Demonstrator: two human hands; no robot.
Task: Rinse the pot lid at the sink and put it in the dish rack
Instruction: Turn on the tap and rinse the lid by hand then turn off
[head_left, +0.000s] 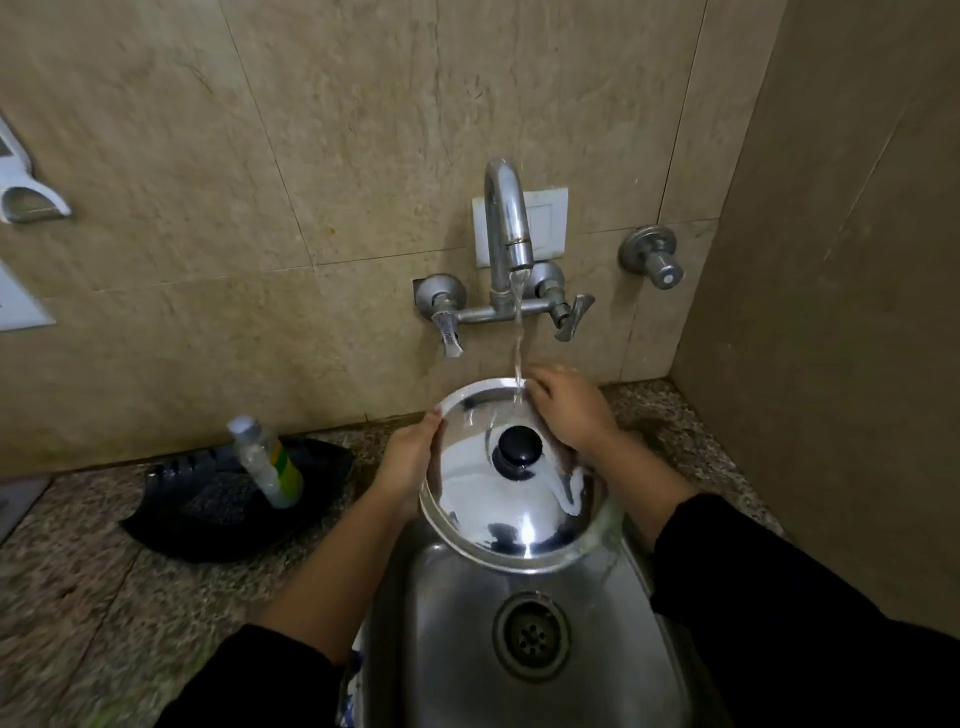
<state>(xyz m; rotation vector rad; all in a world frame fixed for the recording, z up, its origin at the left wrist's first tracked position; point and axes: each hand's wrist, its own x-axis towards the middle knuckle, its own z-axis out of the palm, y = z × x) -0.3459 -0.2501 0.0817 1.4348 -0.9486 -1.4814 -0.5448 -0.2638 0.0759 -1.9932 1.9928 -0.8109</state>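
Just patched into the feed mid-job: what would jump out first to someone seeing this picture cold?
The shiny steel pot lid with its black knob, held over the sink at centre, under running water from the wall tap. The left hand grips its left rim; the right hand rests on its far right edge. A bottle leans in a dark tray on the left counter.

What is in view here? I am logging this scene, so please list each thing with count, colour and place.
pot lid: one, shiny steel with black knob, held over the sink under the water
faucet: one, chrome, on the wall, running
sink: one, steel, bottom centre
drain: one, dark, in the sink floor
wall valve: one, chrome, right of the faucet
bottle: one, clear with green-yellow label, leaning in the tray
tray: one, black, on the counter at left
left hand: grips the lid's left rim
right hand: on the lid's far right edge
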